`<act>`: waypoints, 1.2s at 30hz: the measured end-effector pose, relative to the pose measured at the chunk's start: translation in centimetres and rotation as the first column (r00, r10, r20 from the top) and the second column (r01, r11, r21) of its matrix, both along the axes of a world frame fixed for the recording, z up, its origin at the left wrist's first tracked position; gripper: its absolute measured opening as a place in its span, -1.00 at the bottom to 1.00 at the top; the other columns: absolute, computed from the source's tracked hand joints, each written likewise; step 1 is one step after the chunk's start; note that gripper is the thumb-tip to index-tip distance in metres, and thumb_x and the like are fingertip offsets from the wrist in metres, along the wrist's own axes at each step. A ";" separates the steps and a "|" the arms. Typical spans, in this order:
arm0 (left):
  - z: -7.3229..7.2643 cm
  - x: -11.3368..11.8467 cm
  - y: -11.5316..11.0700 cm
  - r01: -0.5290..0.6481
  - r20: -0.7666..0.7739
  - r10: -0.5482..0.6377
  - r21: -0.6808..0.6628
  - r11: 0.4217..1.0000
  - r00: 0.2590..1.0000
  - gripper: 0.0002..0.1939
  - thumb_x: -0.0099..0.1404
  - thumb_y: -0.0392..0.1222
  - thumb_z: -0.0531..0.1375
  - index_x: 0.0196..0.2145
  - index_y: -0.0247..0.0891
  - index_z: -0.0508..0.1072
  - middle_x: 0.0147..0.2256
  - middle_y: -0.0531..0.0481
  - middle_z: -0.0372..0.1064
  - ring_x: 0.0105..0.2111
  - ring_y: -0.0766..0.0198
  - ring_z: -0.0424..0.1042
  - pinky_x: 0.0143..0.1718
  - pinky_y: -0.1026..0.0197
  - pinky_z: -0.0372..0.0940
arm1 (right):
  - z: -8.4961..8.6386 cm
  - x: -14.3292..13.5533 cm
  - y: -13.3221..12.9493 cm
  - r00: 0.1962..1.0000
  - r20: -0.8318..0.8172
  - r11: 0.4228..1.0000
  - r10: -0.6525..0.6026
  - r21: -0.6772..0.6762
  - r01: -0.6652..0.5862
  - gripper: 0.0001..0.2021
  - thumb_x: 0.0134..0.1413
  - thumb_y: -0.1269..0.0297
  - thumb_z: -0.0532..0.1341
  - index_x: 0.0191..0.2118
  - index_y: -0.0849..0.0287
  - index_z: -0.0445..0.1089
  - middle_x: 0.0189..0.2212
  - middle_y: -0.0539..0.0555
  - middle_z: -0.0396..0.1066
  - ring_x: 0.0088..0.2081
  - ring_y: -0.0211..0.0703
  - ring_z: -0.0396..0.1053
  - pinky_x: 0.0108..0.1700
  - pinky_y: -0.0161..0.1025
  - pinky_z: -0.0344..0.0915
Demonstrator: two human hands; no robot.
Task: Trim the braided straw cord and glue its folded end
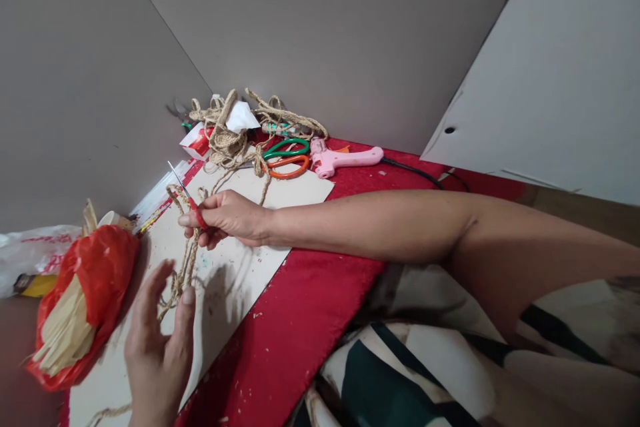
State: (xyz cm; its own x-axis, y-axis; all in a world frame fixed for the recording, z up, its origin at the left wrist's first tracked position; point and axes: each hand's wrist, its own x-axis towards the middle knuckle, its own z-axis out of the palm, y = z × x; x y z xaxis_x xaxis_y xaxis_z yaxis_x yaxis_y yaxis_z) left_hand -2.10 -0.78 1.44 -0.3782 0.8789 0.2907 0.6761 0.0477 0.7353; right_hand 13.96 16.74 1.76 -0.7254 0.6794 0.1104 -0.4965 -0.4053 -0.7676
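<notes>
My right hand (220,217) is closed around small scissors (194,207) with a red handle, their thin blade pointing up and away. Below its fingers hangs a braided straw rope (190,257), looped and doubled over a white board (225,300); whether these fingers also grip the rope I cannot tell. Beside the rope's lower end is my left hand (160,340), with thumb and fingers spread apart. The fingertips come close to the rope, and I see nothing held between them.
Behind lie tangled braided rope (227,143), large scissors (286,159) with green and orange handles, and a corded pink glue gun (345,159). A red plastic bag (107,267) of pale strips (67,333) stands left. Red cloth (280,300) lies under the board; grey walls (325,33) rise behind.
</notes>
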 end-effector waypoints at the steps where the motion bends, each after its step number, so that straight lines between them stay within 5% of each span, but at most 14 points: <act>1: 0.4 1.0 1.0 0.002 0.035 0.000 -0.037 0.999 0.999 -0.56 0.16 -0.10 0.34 0.01 -0.08 0.47 -0.07 -0.03 0.48 -0.09 0.18 0.43 -0.02 0.20 0.28 | 0.0 0.0 -0.1 1.000 0.002 1.000 -0.009 0.007 0.009 -0.74 -0.08 0.23 0.40 -0.50 0.33 0.40 -0.63 -0.07 0.38 -0.63 -0.44 0.30 -0.57 -0.46 0.31; 3: 1.5 2.5 1.6 -0.007 0.214 0.032 -0.117 0.993 0.976 -0.73 0.14 -0.03 0.34 -0.21 -0.14 0.56 -0.41 0.03 0.51 -0.38 0.29 0.46 -0.22 0.29 0.35 | 0.1 -0.1 0.0 0.998 0.013 0.997 -0.066 0.052 0.065 -0.72 -0.13 0.21 0.42 -0.52 0.33 0.40 -0.66 -0.08 0.36 -0.64 -0.43 0.30 -0.57 -0.45 0.30; 9: 3.6 4.1 -0.5 -0.078 0.659 0.284 -0.324 0.943 0.697 -0.63 -0.18 -0.06 0.49 -0.38 -0.21 0.58 -0.59 0.05 0.38 -0.55 0.35 0.36 -0.51 0.39 0.32 | -0.1 -0.2 -0.1 0.964 -0.066 0.888 -0.257 0.378 0.263 -0.63 -0.29 0.13 0.45 -0.61 0.29 0.32 -0.70 -0.15 0.21 -0.62 -0.48 0.16 -0.56 -0.45 0.15; 12: 2.4 4.1 -0.3 -0.070 0.721 0.335 -0.371 0.926 0.606 -0.60 -0.18 -0.11 0.50 -0.34 -0.24 0.59 -0.61 0.08 0.34 -0.62 0.46 0.24 -0.61 0.48 0.19 | -0.7 -0.4 -0.3 0.954 -0.050 0.846 -0.296 0.450 0.286 -0.56 -0.29 0.07 0.44 -0.67 0.28 0.25 -0.69 -0.15 0.14 -0.59 -0.49 0.09 -0.54 -0.44 0.11; 19: -1.4 2.7 0.3 0.072 0.830 0.238 -0.315 0.946 0.505 -0.66 0.04 -0.09 0.41 -0.25 -0.32 0.55 -0.73 0.24 0.04 -0.73 0.57 -0.03 -0.69 0.50 -0.09 | -2.5 -1.1 -0.7 0.971 0.170 0.904 -0.169 0.420 0.084 -0.57 -0.24 0.00 0.40 -0.62 0.28 0.29 -0.71 -0.12 0.18 -0.60 -0.43 0.13 -0.51 -0.38 0.15; 22: -1.7 2.3 0.3 0.142 0.861 0.156 -0.253 0.957 0.484 -0.74 0.13 -0.11 0.35 -0.25 -0.30 0.53 -0.66 0.16 0.25 -0.75 0.59 -0.09 -0.72 0.47 -0.13 | -2.6 -0.8 -0.6 0.953 0.251 0.896 -0.168 0.442 0.042 -0.59 -0.15 0.00 0.35 -0.58 0.29 0.33 -0.68 -0.09 0.23 -0.58 -0.41 0.16 -0.49 -0.37 0.13; 26: -1.7 2.3 0.4 0.089 0.881 0.122 -0.182 0.979 0.457 -0.81 0.16 -0.16 0.32 -0.29 -0.30 0.52 -0.39 -0.01 0.48 -0.71 0.57 0.03 -0.72 0.44 -0.07 | -2.7 -0.4 -1.0 0.923 0.307 0.834 -0.232 0.551 0.027 -0.61 -0.05 0.02 0.30 -0.58 0.27 0.31 -0.64 -0.10 0.17 -0.55 -0.42 0.08 -0.48 -0.37 0.05; 30: -1.8 2.2 0.6 0.040 0.899 0.118 -0.148 0.988 0.421 -0.78 0.09 -0.16 0.35 -0.34 -0.35 0.52 -0.51 0.02 0.40 -0.70 0.50 0.07 -0.72 0.40 -0.02 | -3.0 -0.1 -1.6 0.874 0.367 0.704 -0.320 0.709 -0.040 -0.67 0.04 0.06 0.24 -0.50 0.26 0.36 -0.55 -0.03 0.27 -0.48 -0.35 0.17 -0.39 -0.33 0.14; 36: -2.0 1.9 0.3 0.026 0.909 0.114 -0.135 0.990 0.401 -0.76 0.15 -0.20 0.30 -0.22 -0.36 0.51 -0.63 0.07 0.35 -0.76 0.51 0.06 -0.71 0.39 -0.04 | -3.1 0.5 -2.1 0.792 0.403 0.290 -0.458 0.911 -0.295 -0.67 0.06 0.10 0.21 -0.57 0.23 0.29 -0.58 -0.02 0.27 -0.52 -0.35 0.10 -0.41 -0.32 0.02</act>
State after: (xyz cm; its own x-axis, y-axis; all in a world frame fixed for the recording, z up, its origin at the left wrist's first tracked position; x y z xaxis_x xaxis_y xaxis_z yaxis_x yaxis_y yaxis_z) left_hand -0.24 -0.44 -0.53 -0.3953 0.8500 -0.3481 -0.4014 0.1810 0.8978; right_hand 14.43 14.64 -1.30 -0.8343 0.4363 0.3369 0.1360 0.7552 -0.6412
